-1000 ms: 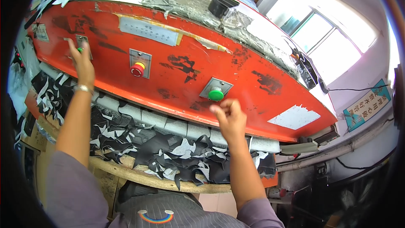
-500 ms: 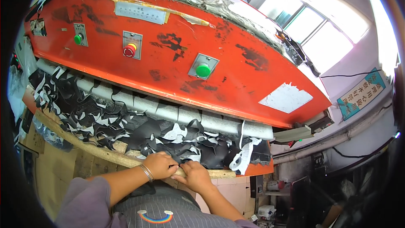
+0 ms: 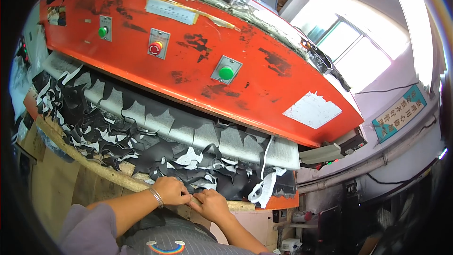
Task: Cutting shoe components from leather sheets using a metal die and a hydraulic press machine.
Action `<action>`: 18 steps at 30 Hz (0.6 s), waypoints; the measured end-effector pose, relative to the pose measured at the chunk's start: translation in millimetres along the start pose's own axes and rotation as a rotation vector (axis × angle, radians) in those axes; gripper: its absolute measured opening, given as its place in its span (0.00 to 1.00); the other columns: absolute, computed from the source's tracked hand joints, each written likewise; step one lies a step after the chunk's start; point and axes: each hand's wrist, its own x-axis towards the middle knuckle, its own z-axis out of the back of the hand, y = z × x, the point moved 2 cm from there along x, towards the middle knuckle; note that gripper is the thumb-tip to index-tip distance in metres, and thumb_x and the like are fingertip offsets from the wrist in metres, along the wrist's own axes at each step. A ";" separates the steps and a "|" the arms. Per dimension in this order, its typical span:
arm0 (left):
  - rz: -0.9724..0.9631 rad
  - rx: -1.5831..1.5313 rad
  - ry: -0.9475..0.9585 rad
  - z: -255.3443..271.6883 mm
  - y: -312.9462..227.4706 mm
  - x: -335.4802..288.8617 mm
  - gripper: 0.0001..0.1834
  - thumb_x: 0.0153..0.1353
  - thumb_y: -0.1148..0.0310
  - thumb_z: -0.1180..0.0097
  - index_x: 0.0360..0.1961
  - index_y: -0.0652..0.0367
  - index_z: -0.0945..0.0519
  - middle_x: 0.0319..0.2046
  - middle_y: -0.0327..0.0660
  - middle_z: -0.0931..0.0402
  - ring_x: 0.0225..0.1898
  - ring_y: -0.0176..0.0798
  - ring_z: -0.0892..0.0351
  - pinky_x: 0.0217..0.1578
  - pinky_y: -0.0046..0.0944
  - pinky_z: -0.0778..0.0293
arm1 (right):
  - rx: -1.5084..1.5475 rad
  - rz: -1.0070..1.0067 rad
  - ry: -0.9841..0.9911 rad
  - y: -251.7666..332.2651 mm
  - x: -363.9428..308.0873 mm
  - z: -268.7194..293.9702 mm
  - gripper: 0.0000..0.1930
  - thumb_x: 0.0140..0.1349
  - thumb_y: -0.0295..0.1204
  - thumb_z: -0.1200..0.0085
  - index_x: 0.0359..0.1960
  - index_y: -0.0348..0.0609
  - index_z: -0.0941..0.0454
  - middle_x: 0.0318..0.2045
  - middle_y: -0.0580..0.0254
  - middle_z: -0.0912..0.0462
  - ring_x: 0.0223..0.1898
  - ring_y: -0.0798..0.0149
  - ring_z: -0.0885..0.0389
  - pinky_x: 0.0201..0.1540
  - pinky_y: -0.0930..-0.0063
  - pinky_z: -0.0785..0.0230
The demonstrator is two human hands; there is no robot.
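My left hand (image 3: pixel 171 191), with silver bangles at its wrist, rests at the wooden edge board (image 3: pixel 101 174). Its fingers are curled and closed. Beside it, my right hand (image 3: pixel 211 204) is also closed, its fingertips close to the left one's. A bit of dark material shows between them; what they grip is hidden. Just beyond lies a heap of black and white offcuts (image 3: pixel 155 157). Behind the heap, a white slab (image 3: pixel 162 122) carries a dark sheet (image 3: pixel 181 118) with a jagged, pointed edge, running back under the red machine beam (image 3: pixel 264 94).
The beam carries two green buttons (image 3: pixel 226 72) and a red stop button (image 3: pixel 155 47). A white curled strip (image 3: pixel 266 186) hangs over the board's right end. A pipe (image 3: pixel 344 174) runs along the right wall. Boxes (image 3: pixel 291 244) sit at lower right.
The white slab now shows much more below the red beam, with the dark jagged sheet exposed on it. The view has shifted slightly. My hands stay together at the edge board.
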 end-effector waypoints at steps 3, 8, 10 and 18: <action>0.016 0.031 0.049 -12.8 4.5 -5.6 0.18 0.53 0.45 0.47 0.27 0.43 0.13 0.28 0.37 0.17 0.36 0.46 0.19 0.37 0.46 0.23 | 0.155 -0.052 0.338 -17.4 12.9 4.2 0.21 0.56 0.51 0.42 0.36 0.46 0.16 0.30 0.56 0.16 0.32 0.54 0.18 0.38 0.64 0.26; 0.001 0.021 0.263 -15.6 15.4 -2.0 0.21 0.58 0.44 0.50 0.33 0.45 0.13 0.29 0.41 0.17 0.32 0.49 0.18 0.36 0.46 0.22 | 0.133 -0.193 -0.060 -56.9 86.3 31.8 0.28 0.56 0.51 0.41 0.48 0.39 0.21 0.46 0.46 0.19 0.49 0.48 0.20 0.52 0.64 0.30; -0.045 -0.086 0.201 -23.3 27.1 15.4 0.20 0.59 0.45 0.49 0.35 0.46 0.14 0.30 0.41 0.17 0.31 0.50 0.18 0.36 0.44 0.22 | 0.072 -0.136 -0.330 -85.8 129.2 37.8 0.34 0.56 0.53 0.42 0.56 0.38 0.28 0.55 0.44 0.26 0.57 0.49 0.27 0.58 0.61 0.35; 0.006 -0.701 -0.306 4.1 53.8 106.1 0.13 0.63 0.62 0.44 0.42 0.59 0.18 0.32 0.37 0.18 0.31 0.27 0.21 0.34 0.30 0.24 | -0.341 -0.585 -0.274 -100.0 209.0 39.1 0.43 0.48 0.57 0.38 0.59 0.39 0.35 0.54 0.43 0.26 0.57 0.47 0.29 0.58 0.53 0.39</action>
